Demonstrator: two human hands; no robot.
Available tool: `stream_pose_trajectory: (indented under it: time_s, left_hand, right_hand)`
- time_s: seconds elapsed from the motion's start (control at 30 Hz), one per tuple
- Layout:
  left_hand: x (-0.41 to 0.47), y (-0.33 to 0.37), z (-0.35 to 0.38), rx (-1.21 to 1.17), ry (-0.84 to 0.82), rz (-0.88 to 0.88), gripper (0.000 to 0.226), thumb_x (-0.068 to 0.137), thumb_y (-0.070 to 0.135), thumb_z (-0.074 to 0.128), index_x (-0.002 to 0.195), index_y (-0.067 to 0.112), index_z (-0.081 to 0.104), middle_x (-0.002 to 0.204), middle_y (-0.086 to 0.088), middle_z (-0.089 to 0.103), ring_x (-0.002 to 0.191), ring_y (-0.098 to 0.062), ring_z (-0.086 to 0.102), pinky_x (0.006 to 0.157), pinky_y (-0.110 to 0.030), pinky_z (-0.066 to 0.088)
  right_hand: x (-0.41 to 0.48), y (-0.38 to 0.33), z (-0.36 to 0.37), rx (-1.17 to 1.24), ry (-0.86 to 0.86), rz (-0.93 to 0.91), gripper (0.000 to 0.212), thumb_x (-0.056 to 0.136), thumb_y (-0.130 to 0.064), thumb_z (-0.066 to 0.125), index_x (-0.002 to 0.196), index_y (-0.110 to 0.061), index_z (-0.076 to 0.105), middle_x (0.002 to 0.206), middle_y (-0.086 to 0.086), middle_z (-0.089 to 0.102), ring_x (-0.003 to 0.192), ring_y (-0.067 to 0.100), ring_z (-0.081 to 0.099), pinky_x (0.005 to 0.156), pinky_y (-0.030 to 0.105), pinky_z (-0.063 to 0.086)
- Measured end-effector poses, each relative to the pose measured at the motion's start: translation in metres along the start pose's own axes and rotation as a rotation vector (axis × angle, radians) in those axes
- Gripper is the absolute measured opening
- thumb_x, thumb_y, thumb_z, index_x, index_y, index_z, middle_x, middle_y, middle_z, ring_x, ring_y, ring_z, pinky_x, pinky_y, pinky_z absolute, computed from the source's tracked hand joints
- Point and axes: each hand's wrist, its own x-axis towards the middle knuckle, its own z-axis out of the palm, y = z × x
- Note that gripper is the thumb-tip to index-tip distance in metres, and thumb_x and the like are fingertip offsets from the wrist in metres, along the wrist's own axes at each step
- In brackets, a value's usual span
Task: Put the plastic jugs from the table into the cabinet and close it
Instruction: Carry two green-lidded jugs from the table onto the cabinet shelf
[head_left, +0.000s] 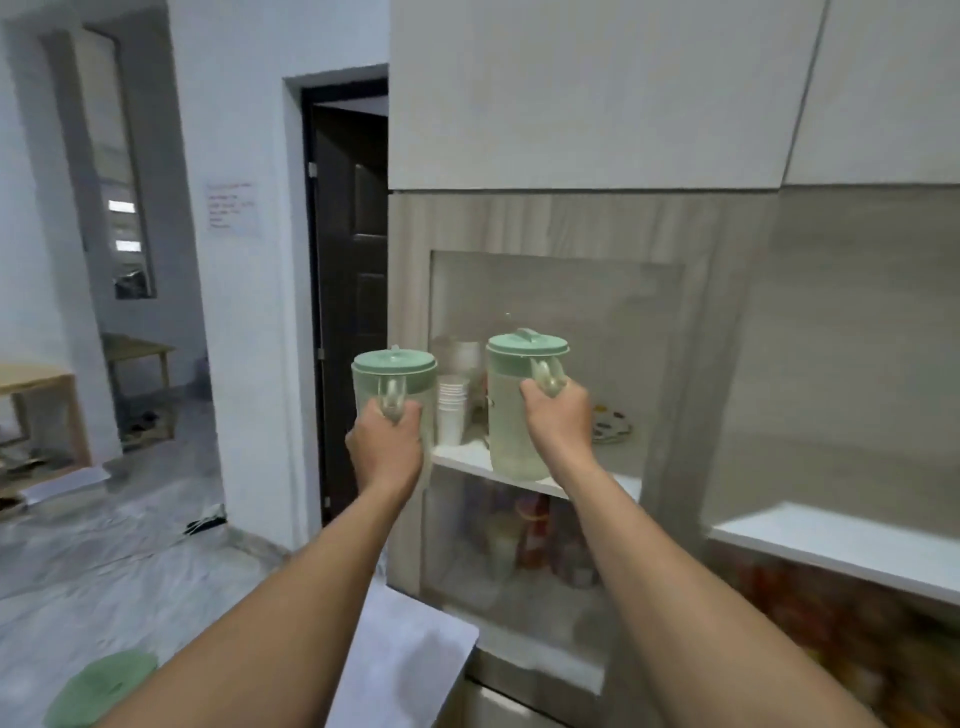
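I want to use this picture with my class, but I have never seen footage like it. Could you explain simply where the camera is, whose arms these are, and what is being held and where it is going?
There is no machine here. The single picture comes from a wide-angle camera worn on a person's head, looking forward and down, so the two bare arms reaching out are that person's own.

The left hand grips the handle of one clear plastic jug with a pale green lid. The right hand grips the handle of a second jug of the same kind.

Both are held up in front of a cabinet. The second jug is at the white shelf; whether it rests on it I cannot tell. On that shelf are stacked white cups and a patterned plate. Blurred bottles sit on the level below.

A green lid-like shape shows at the bottom left.
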Motion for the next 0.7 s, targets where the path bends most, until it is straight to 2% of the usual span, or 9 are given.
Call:
stream_pose_trajectory:
  time_s: [0.07, 0.2, 0.33, 0.47, 0.53, 0.7]
  left_hand:
    - [-0.016, 0.026, 0.013, -0.046, -0.04, 0.026, 0.019, 0.085, 0.028, 0.055, 0.074, 0.012, 0.059, 0.071, -0.003, 0.063, 0.066, -0.02, 0.057, 0.056, -0.03, 0.038]
    - [-0.056, 0.078, 0.045, -0.084, -0.129, 0.106, 0.021, 0.085, 0.028, 0.057, 0.076, 0.01, 0.062, 0.071, -0.004, 0.063, 0.066, -0.021, 0.057, 0.055, -0.03, 0.034]
    - [-0.103, 0.126, 0.084, -0.133, -0.191, 0.151, 0.024, 0.082, 0.032, 0.056, 0.08, 0.01, 0.065, 0.074, -0.007, 0.067, 0.069, -0.027, 0.06, 0.06, -0.032, 0.043]
    - [-0.166, 0.171, 0.126, -0.187, -0.284, 0.188, 0.022, 0.083, 0.029, 0.057, 0.075, 0.009, 0.062, 0.066, -0.004, 0.062, 0.06, -0.022, 0.054, 0.054, -0.031, 0.037]
    - [-0.196, 0.188, 0.147, -0.21, -0.337, 0.181, 0.02, 0.085, 0.026, 0.057, 0.073, 0.011, 0.06, 0.063, -0.001, 0.059, 0.055, -0.018, 0.051, 0.048, -0.029, 0.034]
    - [-0.255, 0.214, 0.205, -0.251, -0.414, 0.171, 0.025, 0.083, 0.031, 0.057, 0.074, 0.009, 0.063, 0.066, -0.005, 0.063, 0.061, -0.025, 0.056, 0.055, -0.031, 0.039]
  right_hand:
    - [0.003, -0.011, -0.038, -0.021, 0.067, -0.02, 0.017, 0.084, -0.029, 0.064, 0.085, -0.012, 0.068, 0.075, 0.002, 0.069, 0.072, 0.024, 0.064, 0.063, 0.032, 0.045]
    - [0.004, -0.028, -0.12, -0.054, 0.183, -0.07, 0.018, 0.084, -0.03, 0.065, 0.085, -0.012, 0.07, 0.076, 0.004, 0.069, 0.073, 0.026, 0.064, 0.066, 0.031, 0.045]
    - [0.004, -0.035, -0.204, -0.103, 0.259, -0.061, 0.022, 0.081, -0.031, 0.066, 0.086, -0.01, 0.072, 0.079, 0.007, 0.07, 0.076, 0.029, 0.064, 0.068, 0.031, 0.046]
    - [-0.001, -0.033, -0.289, -0.135, 0.318, -0.046, 0.014, 0.081, -0.028, 0.065, 0.074, -0.015, 0.066, 0.069, 0.002, 0.064, 0.07, 0.027, 0.061, 0.063, 0.03, 0.043]
    - [-0.001, -0.028, -0.327, -0.152, 0.346, -0.033, 0.015, 0.08, -0.028, 0.064, 0.076, -0.014, 0.067, 0.071, 0.002, 0.066, 0.071, 0.026, 0.063, 0.063, 0.03, 0.045]
    - [0.0, -0.011, -0.412, -0.184, 0.425, 0.014, 0.015, 0.081, -0.029, 0.064, 0.078, -0.014, 0.068, 0.076, 0.003, 0.069, 0.071, 0.024, 0.064, 0.059, 0.028, 0.045]
